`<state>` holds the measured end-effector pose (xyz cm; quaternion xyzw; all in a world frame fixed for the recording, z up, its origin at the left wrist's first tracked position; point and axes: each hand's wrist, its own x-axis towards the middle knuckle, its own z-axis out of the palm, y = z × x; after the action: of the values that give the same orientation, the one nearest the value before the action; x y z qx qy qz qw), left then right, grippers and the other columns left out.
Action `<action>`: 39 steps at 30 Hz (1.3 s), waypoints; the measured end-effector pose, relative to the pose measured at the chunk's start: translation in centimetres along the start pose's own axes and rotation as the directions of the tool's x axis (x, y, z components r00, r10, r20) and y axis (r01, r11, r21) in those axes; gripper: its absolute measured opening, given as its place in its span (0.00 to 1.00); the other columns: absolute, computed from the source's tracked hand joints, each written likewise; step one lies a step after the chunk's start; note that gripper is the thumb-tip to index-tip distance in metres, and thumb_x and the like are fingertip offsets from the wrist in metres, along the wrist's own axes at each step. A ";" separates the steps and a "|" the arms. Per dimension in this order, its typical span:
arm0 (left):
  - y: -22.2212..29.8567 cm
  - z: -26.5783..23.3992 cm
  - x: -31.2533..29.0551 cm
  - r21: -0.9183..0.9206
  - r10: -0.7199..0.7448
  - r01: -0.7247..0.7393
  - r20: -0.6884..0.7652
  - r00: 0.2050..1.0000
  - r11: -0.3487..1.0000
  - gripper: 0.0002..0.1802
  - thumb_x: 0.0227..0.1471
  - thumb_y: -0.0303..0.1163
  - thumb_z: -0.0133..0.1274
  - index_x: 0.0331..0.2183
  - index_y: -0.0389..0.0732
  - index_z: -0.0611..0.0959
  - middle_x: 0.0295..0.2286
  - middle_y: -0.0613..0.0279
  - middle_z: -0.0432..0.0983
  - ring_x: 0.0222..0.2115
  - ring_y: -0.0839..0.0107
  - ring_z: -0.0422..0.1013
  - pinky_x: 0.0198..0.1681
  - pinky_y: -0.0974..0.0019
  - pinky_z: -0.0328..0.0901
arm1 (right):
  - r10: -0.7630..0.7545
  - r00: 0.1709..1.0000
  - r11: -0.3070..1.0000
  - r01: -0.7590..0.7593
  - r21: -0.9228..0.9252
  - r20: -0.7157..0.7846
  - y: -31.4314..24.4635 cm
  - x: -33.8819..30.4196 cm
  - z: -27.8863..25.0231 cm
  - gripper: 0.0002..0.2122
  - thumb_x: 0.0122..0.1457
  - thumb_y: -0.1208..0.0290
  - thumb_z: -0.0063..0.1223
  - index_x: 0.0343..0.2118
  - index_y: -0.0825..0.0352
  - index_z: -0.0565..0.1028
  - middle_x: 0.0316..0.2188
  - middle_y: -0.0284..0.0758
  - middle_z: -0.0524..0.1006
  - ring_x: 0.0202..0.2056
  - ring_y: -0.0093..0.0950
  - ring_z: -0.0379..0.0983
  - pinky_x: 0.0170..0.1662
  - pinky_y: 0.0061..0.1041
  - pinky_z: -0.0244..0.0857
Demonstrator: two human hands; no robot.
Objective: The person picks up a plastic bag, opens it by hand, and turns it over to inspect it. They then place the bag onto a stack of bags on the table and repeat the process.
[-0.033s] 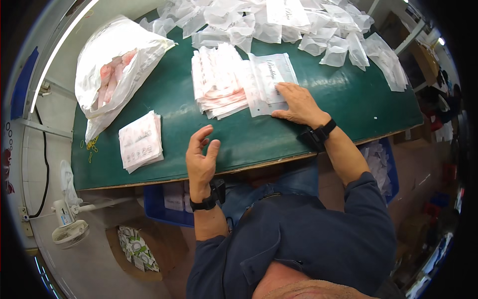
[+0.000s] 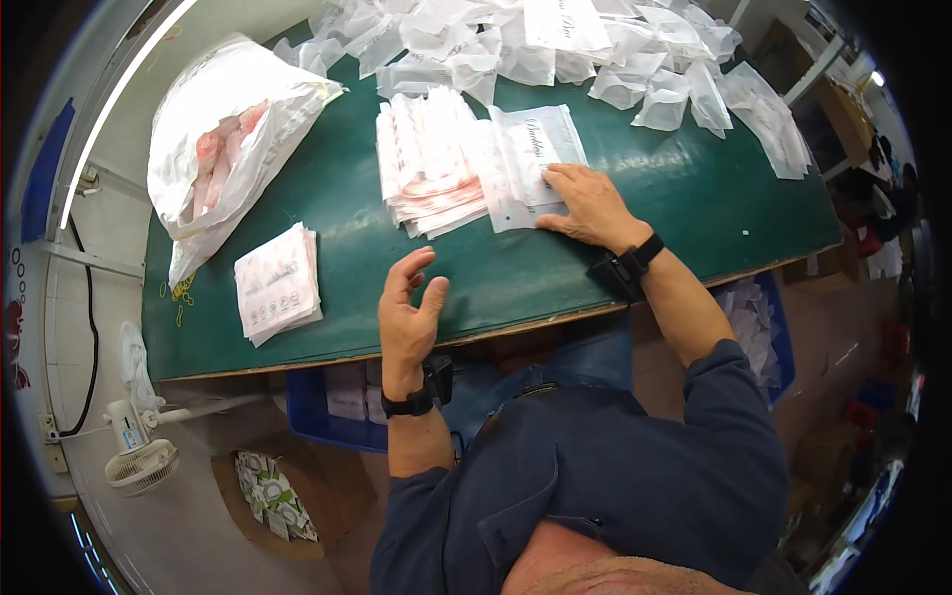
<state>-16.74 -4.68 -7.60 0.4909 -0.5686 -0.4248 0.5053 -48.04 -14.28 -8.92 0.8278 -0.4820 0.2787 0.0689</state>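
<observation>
The right hand [image 2: 592,205] lies flat and open, palm down, fingers spread on a clear plastic pouch [image 2: 535,164] that rests on the green worktop [image 2: 635,174]; the fingertips press the pouch's lower right part, and nothing is gripped. Just to the left of that hand, touching and partly under the pouch's edge, sits a fanned stack of flat packets [image 2: 428,164] with pink and white print. The left hand [image 2: 409,315] is open too, its fingers loosely curled and raised a little over the near edge of the worktop, holding nothing; whether its heel touches the surface I cannot tell. The pouch is up and to the right of this hand, well apart from it. To the left of the left hand, near the worktop's front edge, lies a small neat pile of printed white sheets [image 2: 278,283]. Farther beyond that pile, a big translucent bag [image 2: 230,129] slumps on the worktop with pink items showing through it. Beyond the right hand, along the far side, a loose heap of empty clear bags [image 2: 615,55] spreads across the worktop. Both wrists wear dark bands. Below the left forearm, under the worktop, a blue crate [image 2: 327,412] stands, and farther left a small white fan [image 2: 139,456] sits on the floor.
</observation>
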 end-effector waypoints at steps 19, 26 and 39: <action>-2.0 14.6 15.4 0.559 0.104 -0.132 0.081 0.991 0.819 0.28 0.53 0.39 0.62 0.48 0.28 0.77 0.43 0.45 0.79 0.44 0.57 0.76 0.47 0.62 0.70 | 0.111 0.978 0.981 -0.137 0.140 0.177 1.6 0.3 -0.7 0.16 0.50 0.59 0.65 0.36 0.66 0.78 0.36 0.39 0.77 0.43 0.39 0.73 0.47 0.37 0.69; -0.6 16.0 15.8 0.493 0.190 -0.262 0.192 0.963 0.830 0.17 0.54 0.36 0.59 0.40 0.31 0.82 0.32 0.48 0.82 0.36 0.57 0.79 0.40 0.59 0.71 | 0.242 0.966 0.933 -0.257 0.250 0.090 3.7 -0.8 -1.0 0.19 0.53 0.60 0.64 0.43 0.69 0.78 0.43 0.41 0.78 0.45 0.38 0.74 0.49 0.34 0.69; 3.6 12.5 5.5 -0.202 -0.056 0.082 0.127 0.990 0.976 0.08 0.59 0.28 0.58 0.37 0.34 0.84 0.28 0.67 0.79 0.29 0.80 0.71 0.35 0.75 0.66 | 0.376 0.848 -0.056 -0.381 0.923 0.373 0.7 -1.7 -4.0 0.11 0.62 0.66 0.61 0.38 0.70 0.79 0.29 0.30 0.80 0.29 0.17 0.74 0.33 0.19 0.68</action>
<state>-29.65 -9.70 -4.79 0.4287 -0.5336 -0.5277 0.5030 -50.81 -11.83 -6.53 0.4829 -0.3719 0.5331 -0.5867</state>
